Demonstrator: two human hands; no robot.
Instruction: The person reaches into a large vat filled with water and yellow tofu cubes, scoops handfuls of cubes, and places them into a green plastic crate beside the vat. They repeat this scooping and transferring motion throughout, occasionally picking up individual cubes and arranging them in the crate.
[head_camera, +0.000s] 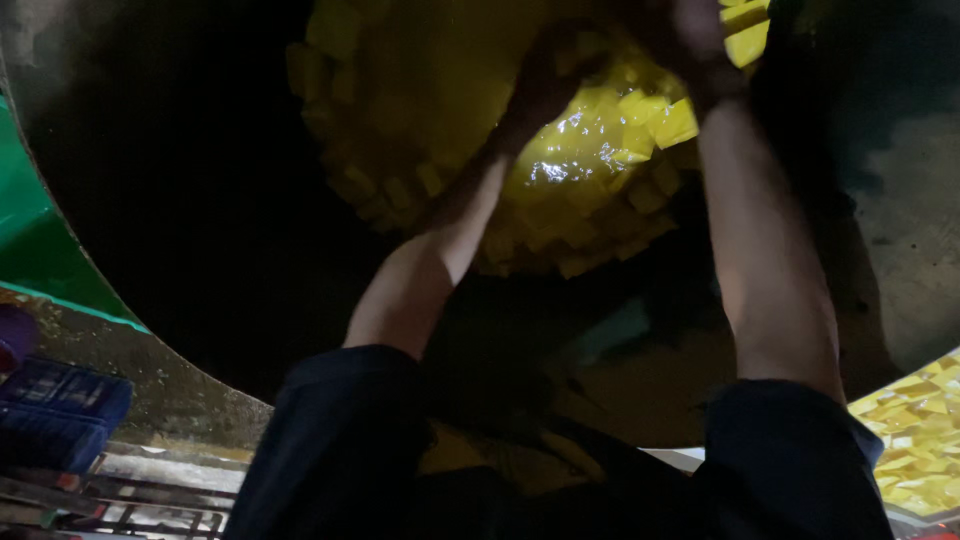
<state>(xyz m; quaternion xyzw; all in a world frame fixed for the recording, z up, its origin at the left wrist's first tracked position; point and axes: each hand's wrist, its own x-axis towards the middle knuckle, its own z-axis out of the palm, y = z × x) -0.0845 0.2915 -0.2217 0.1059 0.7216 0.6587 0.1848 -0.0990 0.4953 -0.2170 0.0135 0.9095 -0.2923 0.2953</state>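
From my remote station, I record both arms reaching forward and down into a large dark vessel (200, 230) with a wide rounded rim. Inside it sits a heap of wet yellow cubes (590, 140), glistening where light strikes the liquid around them.

The left hand (550, 75) is pushed into the heap near its upper middle. It is deep in shadow; I read it as lying against the cubes, but I cannot tell whether its fingers are spread, curled or gripping anything.

The right hand (700, 40) is at the top edge of the view, beside the brighter cubes at the upper right of the heap. It too is dark and blurred, partly cut off by the frame, and I cannot tell how far it is opened or whether it holds cubes.

Both forearms are bare; dark rolled sleeves (340, 440) fill the lower foreground.

Surroundings: a green surface (35, 250) lies outside the vessel at the left edge. A blue crate (60, 415) stands at the lower left, over what looks like a metal rack. A second batch of yellow pieces (920, 440) shows at the lower right, well apart from the hands.
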